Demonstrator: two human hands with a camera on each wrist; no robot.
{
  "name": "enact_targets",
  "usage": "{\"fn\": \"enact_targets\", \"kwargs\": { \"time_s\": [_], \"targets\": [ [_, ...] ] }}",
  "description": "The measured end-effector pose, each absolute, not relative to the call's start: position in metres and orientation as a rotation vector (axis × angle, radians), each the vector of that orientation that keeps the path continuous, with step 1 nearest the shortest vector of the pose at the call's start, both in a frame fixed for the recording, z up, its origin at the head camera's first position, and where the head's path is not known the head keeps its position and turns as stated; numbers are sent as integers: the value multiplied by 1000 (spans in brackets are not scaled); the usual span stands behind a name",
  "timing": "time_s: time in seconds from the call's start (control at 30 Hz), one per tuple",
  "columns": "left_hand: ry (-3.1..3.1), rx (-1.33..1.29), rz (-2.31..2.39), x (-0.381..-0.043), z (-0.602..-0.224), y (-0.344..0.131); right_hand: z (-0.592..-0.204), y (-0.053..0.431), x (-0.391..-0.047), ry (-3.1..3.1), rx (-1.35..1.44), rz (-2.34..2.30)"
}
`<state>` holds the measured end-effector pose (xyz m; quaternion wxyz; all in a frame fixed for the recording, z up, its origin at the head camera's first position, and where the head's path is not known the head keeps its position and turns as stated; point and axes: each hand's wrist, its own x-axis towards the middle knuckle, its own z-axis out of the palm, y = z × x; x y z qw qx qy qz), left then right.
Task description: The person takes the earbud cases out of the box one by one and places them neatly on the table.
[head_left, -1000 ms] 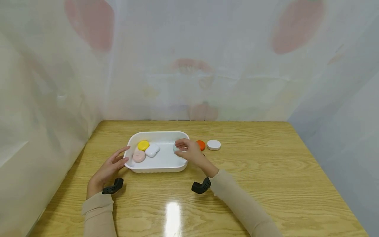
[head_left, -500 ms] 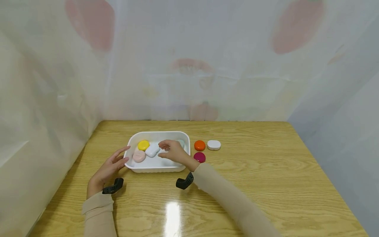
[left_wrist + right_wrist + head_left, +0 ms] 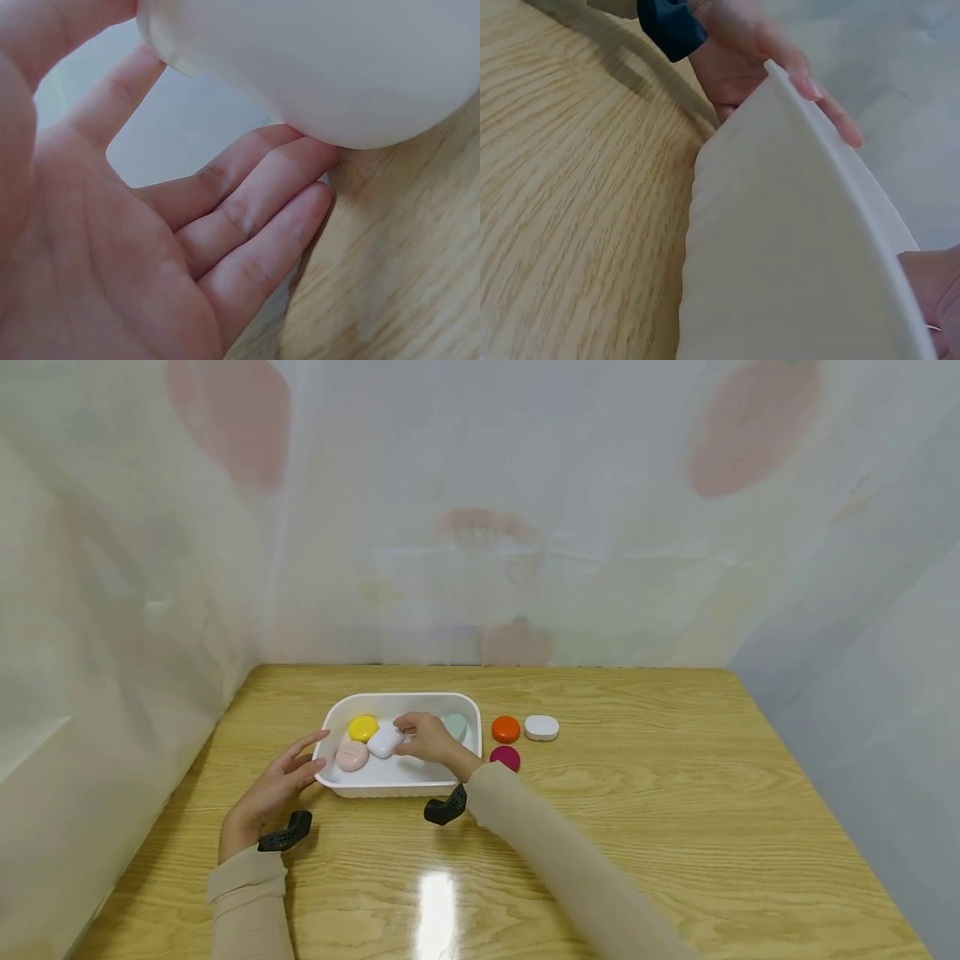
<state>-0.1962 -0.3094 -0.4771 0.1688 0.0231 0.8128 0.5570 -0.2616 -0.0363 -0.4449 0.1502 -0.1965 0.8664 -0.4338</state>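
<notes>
The white tray stands on the wooden table, with my left hand holding its left end. In the left wrist view, the other fingers of this hand lie against the tray's outer wall, below the rim. Inside the tray, my right hand has its thumb and fingertips on both sides of a white rounded case, pinching its right part. A yellow round case and a pale pink round case lie beside it. A pale green case sits at the tray's right end, partly behind the right hand.
To the right of the tray, on the table, lie an orange round case, a magenta round case partly covered by the sleeve, and a white oval case. Pale sheeting hangs behind and at both sides of the table.
My right hand has let go of the pale green case at the tray's right end and moved left to the white rounded case. The left hand has stayed on the tray.
</notes>
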Motion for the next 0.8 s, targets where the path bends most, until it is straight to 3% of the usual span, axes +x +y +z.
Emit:
{"fn": "enact_targets", "kwargs": {
  "time_s": [0.37,0.8],
  "targets": [
    [2304,105,1609,-195,-474,-310,-445,-44,-258,2631,-504,-1084],
    [2297,131,1636,-196,-476,-311,-447,-59,-261,2704,-657,-836]
  ]
}}
